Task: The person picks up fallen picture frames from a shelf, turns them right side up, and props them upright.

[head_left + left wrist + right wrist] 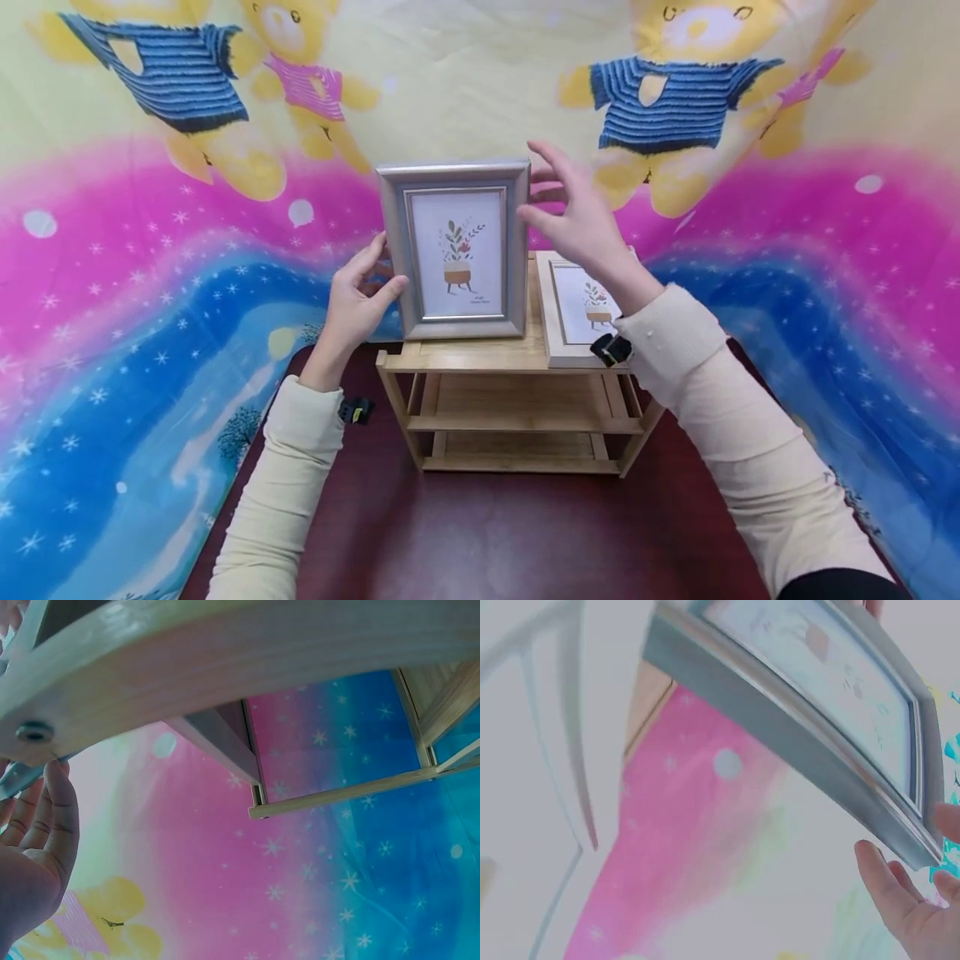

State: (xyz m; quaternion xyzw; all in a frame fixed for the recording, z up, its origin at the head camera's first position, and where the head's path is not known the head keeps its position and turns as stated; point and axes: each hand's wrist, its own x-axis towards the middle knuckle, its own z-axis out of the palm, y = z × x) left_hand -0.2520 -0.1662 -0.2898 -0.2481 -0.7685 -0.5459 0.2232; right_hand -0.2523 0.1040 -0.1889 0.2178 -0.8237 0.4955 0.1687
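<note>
A silver-grey picture frame [517,275] with a potted-plant print stands upright at the left of the wooden rack's top shelf [480,357]. My left hand [360,292] holds its left edge low down, thumb at the front and fingers partly hidden behind. By the upper right edge is my right hand [573,212], fingers spread and mostly straight, the thumb at the frame's side. In the right wrist view, the fingers [889,889] sit beside the frame's corner; firm contact cannot be made out. A second, pale picture frame [550,329] lies on the shelf's right side, under my right wrist.
Two lower shelves [525,400] of the rack face me. It stands on a dark red table [480,533]. Behind and at both sides hangs a cloth [465,83] printed with bears and snowflakes. Each wrist wears a black strap [356,410].
</note>
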